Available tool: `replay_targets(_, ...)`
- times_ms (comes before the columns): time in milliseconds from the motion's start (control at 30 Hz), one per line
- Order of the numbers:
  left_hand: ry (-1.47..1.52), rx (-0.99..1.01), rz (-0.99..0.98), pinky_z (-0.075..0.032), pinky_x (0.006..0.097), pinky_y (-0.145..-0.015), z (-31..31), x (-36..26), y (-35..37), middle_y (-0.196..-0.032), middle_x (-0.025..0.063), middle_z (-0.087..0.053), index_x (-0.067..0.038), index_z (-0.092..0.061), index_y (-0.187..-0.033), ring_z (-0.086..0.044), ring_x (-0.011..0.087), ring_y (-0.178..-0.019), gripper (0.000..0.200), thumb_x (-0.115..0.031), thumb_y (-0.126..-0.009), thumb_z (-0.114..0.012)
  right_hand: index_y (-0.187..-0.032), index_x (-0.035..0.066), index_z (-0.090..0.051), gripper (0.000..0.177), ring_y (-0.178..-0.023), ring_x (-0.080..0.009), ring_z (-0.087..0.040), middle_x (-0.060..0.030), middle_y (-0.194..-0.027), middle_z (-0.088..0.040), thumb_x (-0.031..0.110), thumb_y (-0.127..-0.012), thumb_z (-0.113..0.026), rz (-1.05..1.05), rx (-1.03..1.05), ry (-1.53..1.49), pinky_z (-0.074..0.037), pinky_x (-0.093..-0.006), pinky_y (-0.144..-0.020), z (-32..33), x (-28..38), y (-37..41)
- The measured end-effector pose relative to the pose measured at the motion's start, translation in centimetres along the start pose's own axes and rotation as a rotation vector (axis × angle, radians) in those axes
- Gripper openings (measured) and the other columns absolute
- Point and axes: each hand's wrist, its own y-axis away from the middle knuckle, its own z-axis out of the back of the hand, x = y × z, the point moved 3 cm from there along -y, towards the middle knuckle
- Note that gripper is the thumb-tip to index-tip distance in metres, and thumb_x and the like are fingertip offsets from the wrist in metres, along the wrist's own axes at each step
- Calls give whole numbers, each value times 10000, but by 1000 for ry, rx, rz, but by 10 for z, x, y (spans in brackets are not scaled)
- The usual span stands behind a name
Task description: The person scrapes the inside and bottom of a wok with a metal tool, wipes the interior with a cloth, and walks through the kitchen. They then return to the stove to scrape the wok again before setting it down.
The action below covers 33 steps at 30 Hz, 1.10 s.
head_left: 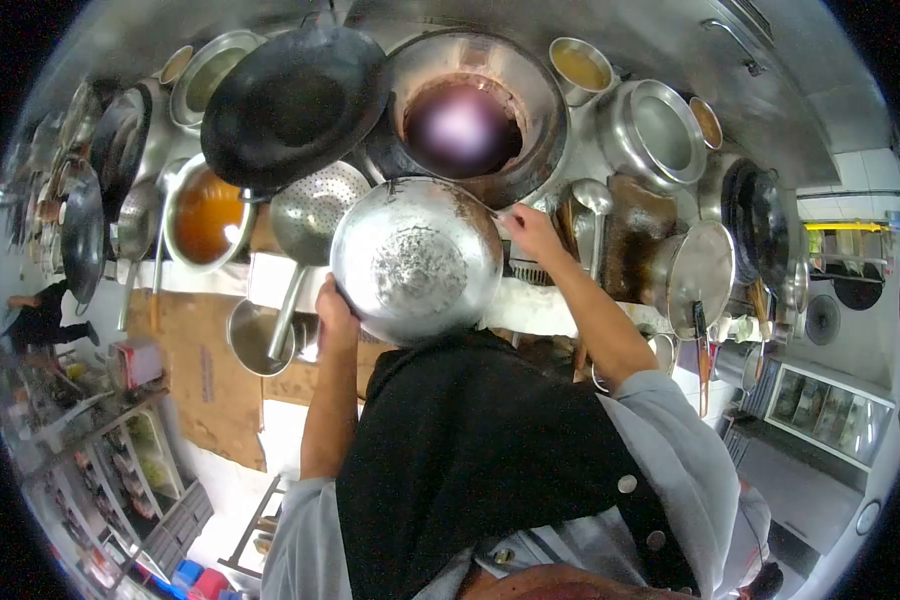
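Note:
A large round silver metal bowl is held just in front of my chest, its inside facing up with a whitish, rough patch at the centre. My left hand grips its left rim, fingers partly hidden beneath. At the upper right rim, my right hand is closed in a pinch; what lies between its fingers is too small to make out. Beyond the bowl, a round burner glows purple-white inside. A black wok leans to its left. A perforated ladle lies close to the bowl's left side.
A pot of orange-brown liquid stands left. Steel pots, a small bowl of yellow liquid and a ladle are at right. A shallow round strainer lies further right. A person in dark clothing is far left.

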Motion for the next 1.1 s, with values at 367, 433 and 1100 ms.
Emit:
replay_targets(367, -35, 61, -2, -498, 416, -1054, -9, -7, 10, -1275, 194, -695, 101, -629, -1304, -657, 285, -1160, 458, -295, -1136, -472, -898, -2, -648, 391, -672, -352, -628, -218, -751, -651, 366, -989, -747, -111, 44, -43, -510, -458, -664, 9, 36, -5)
replay_targets(433, -32, 83, -8, -498, 409, -1041, -1, -2, 6, -1263, 211, -682, 126, -617, -1297, -651, 277, -1148, 439, -244, -1131, -447, -899, -2, -655, 383, -669, -334, -627, -211, -744, -650, 360, -991, -745, -124, 73, -169, -512, -451, -662, 3, 58, -2)
replay_targets(1100, -58, 10, 21, -514, 434, -1038, -6, 0, 11, -1293, 217, -673, 108, -600, -1343, -659, 304, -1167, 466, -281, -1130, -456, -971, -13, -688, 377, -700, -343, -619, -223, -799, -664, 361, -994, -728, -189, 63, -233, -509, -452, -691, -1, 19, 32)
